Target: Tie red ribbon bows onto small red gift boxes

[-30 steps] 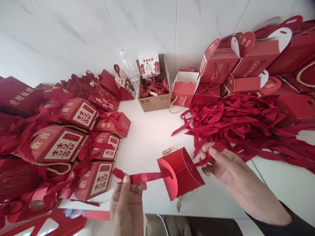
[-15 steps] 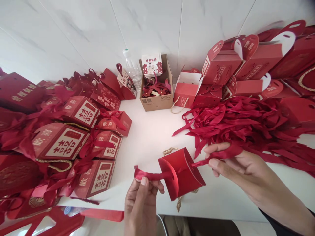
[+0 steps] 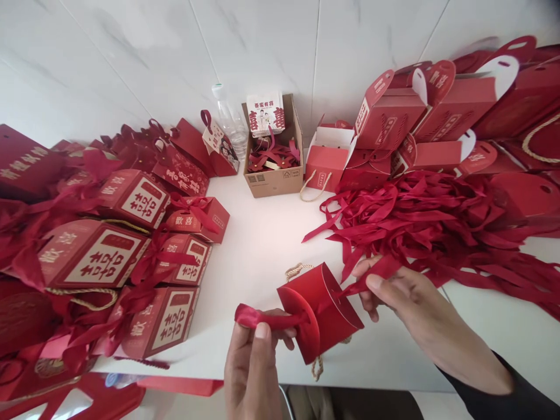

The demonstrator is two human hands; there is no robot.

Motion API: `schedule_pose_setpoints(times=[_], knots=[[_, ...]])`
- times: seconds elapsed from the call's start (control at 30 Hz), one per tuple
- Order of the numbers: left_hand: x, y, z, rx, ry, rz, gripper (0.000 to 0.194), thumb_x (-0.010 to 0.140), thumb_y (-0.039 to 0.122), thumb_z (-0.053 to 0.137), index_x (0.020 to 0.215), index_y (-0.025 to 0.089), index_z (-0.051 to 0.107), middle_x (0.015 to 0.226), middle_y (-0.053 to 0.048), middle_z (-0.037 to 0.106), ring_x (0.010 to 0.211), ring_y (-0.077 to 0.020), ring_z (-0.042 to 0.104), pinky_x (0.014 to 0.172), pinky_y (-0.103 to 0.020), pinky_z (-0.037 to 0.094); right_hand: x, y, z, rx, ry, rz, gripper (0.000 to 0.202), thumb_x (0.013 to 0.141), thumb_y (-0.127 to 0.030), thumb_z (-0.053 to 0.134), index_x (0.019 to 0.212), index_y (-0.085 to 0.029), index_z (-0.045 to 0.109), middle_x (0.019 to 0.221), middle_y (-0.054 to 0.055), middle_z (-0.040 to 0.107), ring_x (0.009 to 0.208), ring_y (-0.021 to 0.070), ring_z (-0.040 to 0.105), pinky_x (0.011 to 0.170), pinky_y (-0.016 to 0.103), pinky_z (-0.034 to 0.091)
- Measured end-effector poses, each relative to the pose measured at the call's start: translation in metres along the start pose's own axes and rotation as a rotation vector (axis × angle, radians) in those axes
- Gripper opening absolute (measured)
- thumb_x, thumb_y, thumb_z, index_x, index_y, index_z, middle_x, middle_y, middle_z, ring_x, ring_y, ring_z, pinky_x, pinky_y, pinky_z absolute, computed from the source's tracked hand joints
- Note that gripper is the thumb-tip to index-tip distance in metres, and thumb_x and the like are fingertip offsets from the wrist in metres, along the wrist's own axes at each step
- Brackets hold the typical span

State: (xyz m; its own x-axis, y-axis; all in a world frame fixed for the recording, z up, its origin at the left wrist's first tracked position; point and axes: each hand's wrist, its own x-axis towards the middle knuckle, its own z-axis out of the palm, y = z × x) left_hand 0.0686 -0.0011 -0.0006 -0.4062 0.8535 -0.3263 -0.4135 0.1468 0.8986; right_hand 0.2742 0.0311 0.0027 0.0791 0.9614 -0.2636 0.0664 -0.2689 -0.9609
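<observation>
A small red box (image 3: 335, 315) with two upright flaps and gold cord handles stands near the front edge of the white table. One red ribbon (image 3: 276, 320) runs through the holes in both flaps. At the box's left, my left hand (image 3: 258, 356) pinches one end of this ribbon between thumb and fingers. The ribbon's other end is pinched by my right hand (image 3: 394, 291), on the right side of the box. Behind my right hand lies a large heap of loose red ribbons (image 3: 420, 221).
Several finished-looking red boxes with bows (image 3: 144, 201) crowd the left side. A cardboard box (image 3: 275, 182) and a clear bottle (image 3: 231, 119) stand by the tiled wall. Open red boxes (image 3: 389, 119) are stacked at the back right.
My right hand has moved slightly left, closer to the box, still holding its ribbon end. The left flap has opened out a little to face the camera more. The whole view has shifted slightly.
</observation>
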Motion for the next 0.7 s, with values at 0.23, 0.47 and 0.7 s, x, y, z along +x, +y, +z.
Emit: schedule_pose_setpoints(times=[0.23, 0.47, 0.7], knots=[[0.001, 0.005, 0.003, 0.176, 0.021, -0.015, 0.04, 0.07, 0.054, 0.092, 0.076, 0.021, 0.072, 0.07, 0.0, 0.065, 0.061, -0.0123, 0.057, 0.06, -0.021, 0.05, 0.005, 0.0, 0.008, 0.168, -0.075, 0.004, 0.027, 0.089, -0.052, 0.079, 0.089, -0.026, 0.074, 0.071, 0.0, 0.065, 0.06, 0.0151, 0.061, 0.051, 0.027, 0.052], [0.007, 0.005, -0.004, 0.154, 0.061, 0.063, 0.04, 0.06, 0.05, 0.098, 0.079, 0.022, 0.078, 0.07, 0.001, 0.068, 0.058, -0.0122, 0.062, 0.056, -0.02, 0.053, 0.001, -0.006, -0.003, 0.063, -0.048, -0.084, 0.017, 0.088, -0.047, 0.08, 0.096, -0.032, 0.078, 0.08, 0.0, 0.071, 0.067, 0.0167, 0.066, 0.063, 0.029, 0.059], [0.002, 0.003, -0.001, 0.215, 0.081, -0.029, 0.041, 0.065, 0.054, 0.095, 0.085, 0.024, 0.077, 0.07, 0.002, 0.066, 0.062, -0.0102, 0.06, 0.062, -0.017, 0.053, 0.006, 0.004, -0.006, 0.056, -0.054, -0.154, 0.013, 0.09, -0.047, 0.078, 0.094, -0.035, 0.081, 0.106, 0.004, 0.076, 0.098, 0.0247, 0.072, 0.086, 0.038, 0.06]])
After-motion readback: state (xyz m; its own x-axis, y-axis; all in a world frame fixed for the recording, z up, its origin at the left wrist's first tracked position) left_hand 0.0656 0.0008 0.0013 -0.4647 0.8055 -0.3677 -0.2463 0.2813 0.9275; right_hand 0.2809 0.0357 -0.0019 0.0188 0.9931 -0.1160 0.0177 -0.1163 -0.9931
